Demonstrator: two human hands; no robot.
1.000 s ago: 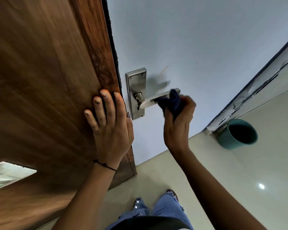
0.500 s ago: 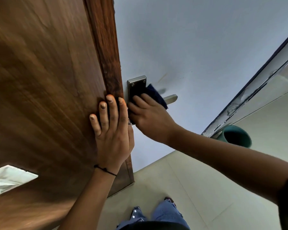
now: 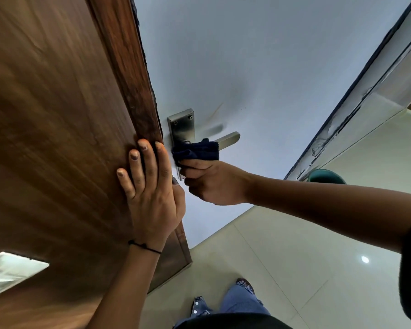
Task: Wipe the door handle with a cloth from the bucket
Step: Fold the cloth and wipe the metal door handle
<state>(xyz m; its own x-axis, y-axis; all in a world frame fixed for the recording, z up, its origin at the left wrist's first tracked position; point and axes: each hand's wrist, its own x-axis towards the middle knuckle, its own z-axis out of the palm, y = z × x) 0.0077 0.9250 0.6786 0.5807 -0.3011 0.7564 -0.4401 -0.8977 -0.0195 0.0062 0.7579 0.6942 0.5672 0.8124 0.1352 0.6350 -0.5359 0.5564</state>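
Note:
A brushed-steel lever door handle (image 3: 228, 139) sticks out from its steel backplate (image 3: 182, 127) on the edge of a brown wooden door (image 3: 57, 115). My right hand (image 3: 211, 182) is closed on a dark blue cloth (image 3: 196, 151), which wraps the lever close to the backplate and hides the pivot. The lever's free end shows to the right of the cloth. My left hand (image 3: 150, 186) lies flat on the door, fingers spread, right beside the door's edge. The teal bucket (image 3: 328, 176) stands on the floor at the right, partly hidden behind my right forearm.
A pale blue-grey wall (image 3: 259, 67) is behind the handle. A chipped white frame with a dark edge (image 3: 347, 110) runs diagonally at the right. Glossy cream floor tiles (image 3: 294, 269) lie below, with my jeans-clad legs (image 3: 237, 302) at the bottom.
My right hand has slid the cloth from the lever's free end to the backplate, then down under the lever near the pivot. My left hand has stayed on the door.

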